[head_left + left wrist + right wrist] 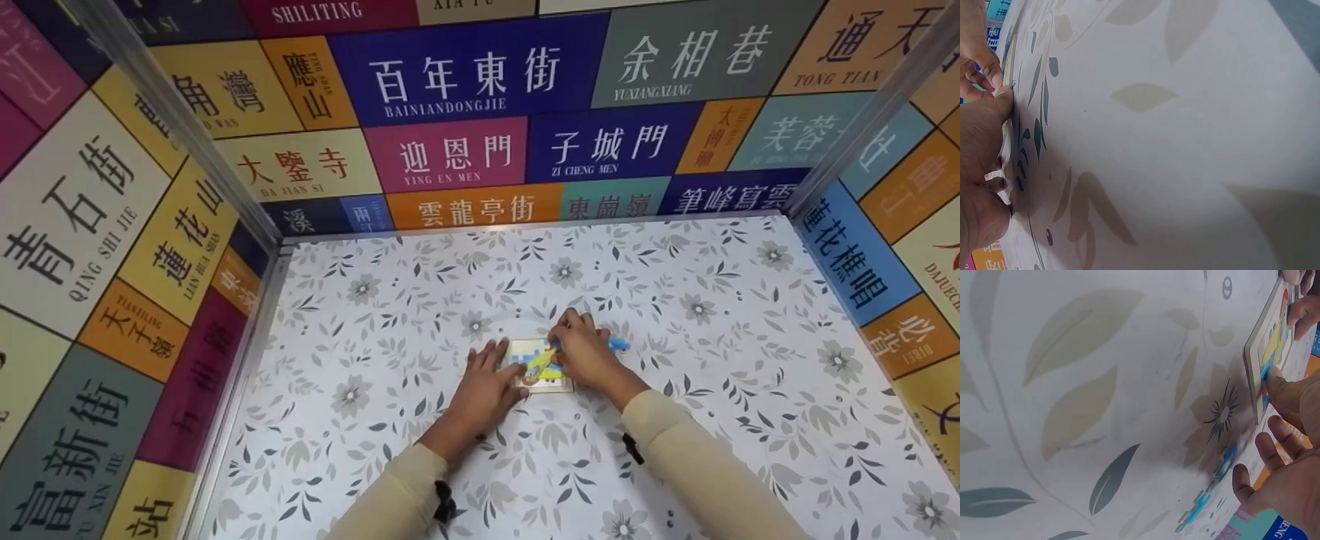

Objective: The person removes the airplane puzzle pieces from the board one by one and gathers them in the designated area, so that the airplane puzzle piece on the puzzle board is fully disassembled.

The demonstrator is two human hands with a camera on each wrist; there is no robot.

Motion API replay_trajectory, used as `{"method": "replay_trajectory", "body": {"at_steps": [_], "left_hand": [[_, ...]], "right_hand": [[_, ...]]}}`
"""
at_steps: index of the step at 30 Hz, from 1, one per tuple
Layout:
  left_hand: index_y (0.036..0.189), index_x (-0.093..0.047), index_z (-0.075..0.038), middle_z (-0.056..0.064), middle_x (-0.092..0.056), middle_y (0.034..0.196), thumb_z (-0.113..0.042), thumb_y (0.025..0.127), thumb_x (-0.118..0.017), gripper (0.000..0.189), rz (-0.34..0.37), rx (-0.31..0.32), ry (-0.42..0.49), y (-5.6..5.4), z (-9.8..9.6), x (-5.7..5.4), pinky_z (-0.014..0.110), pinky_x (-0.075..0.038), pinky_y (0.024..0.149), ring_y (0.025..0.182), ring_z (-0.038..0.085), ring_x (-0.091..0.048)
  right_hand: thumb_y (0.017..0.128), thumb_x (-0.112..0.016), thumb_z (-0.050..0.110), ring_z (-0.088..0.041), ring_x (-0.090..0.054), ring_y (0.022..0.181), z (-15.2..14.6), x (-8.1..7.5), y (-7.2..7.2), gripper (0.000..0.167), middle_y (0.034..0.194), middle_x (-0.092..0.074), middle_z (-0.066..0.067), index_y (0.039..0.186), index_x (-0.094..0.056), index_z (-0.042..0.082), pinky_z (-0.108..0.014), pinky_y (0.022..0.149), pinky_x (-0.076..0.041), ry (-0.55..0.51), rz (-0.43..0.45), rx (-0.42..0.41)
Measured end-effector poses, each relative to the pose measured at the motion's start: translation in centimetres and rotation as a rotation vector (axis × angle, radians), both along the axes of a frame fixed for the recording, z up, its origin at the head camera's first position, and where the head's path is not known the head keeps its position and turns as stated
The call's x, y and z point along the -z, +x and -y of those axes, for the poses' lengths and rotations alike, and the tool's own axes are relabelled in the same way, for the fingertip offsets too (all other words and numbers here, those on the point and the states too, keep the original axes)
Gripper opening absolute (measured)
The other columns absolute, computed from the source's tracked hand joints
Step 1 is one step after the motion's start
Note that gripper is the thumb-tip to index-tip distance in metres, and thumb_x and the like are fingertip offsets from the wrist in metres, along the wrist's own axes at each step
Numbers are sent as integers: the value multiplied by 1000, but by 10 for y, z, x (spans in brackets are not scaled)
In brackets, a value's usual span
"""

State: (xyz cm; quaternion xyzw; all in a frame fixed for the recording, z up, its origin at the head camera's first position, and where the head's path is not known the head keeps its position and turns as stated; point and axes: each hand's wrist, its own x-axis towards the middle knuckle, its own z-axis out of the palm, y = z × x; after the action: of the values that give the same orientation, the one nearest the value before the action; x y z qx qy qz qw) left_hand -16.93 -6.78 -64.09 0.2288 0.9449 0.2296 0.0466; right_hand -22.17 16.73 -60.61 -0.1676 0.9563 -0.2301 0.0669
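On the table (405, 315), the puzzle board (521, 347), seemingly part-filled, is being steadied by the spread left hand (481, 386) and pressed by the thumb of the loose-fingered right hand (591, 356), with blue pieces (1193, 511) lying nearby, apparently left to be fitted.

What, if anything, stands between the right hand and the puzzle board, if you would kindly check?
Nothing visible does: the right hand touches the puzzle board with its thumb. The loose blue pieces lie off to one side, not in between.
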Motion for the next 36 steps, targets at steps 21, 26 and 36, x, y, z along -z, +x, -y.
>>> {"method": "replay_trajectory", "body": {"at_steps": [21,26,36], "left_hand": [[144,-70,-21,21,-37,178,-46,111,-61,43,26,-2,-7,2,1,2,71,-27,133,167,45,-34],[144,-70,-22,21,-37,178,-45,112,-61,41,18,-1,3,1,0,1,71,-28,133,167,45,-34],[143,-71,-22,21,-40,177,-44,111,-63,40,-9,0,-14,0,1,-1,70,-30,132,165,46,-36]], "right_hand": [[98,-84,12,-32,-50,111,-2,2,-2,22,118,-61,-9,117,-74,11,-61,90,-40,53,-52,-41],[99,-83,16,-30,-46,108,-5,0,-5,22,117,-60,-8,119,-73,12,-59,90,-36,47,-32,-50],[102,-80,17,-30,-46,110,-5,-4,-10,25,121,-59,-10,125,-74,10,-59,92,-39,79,19,-68]]}}
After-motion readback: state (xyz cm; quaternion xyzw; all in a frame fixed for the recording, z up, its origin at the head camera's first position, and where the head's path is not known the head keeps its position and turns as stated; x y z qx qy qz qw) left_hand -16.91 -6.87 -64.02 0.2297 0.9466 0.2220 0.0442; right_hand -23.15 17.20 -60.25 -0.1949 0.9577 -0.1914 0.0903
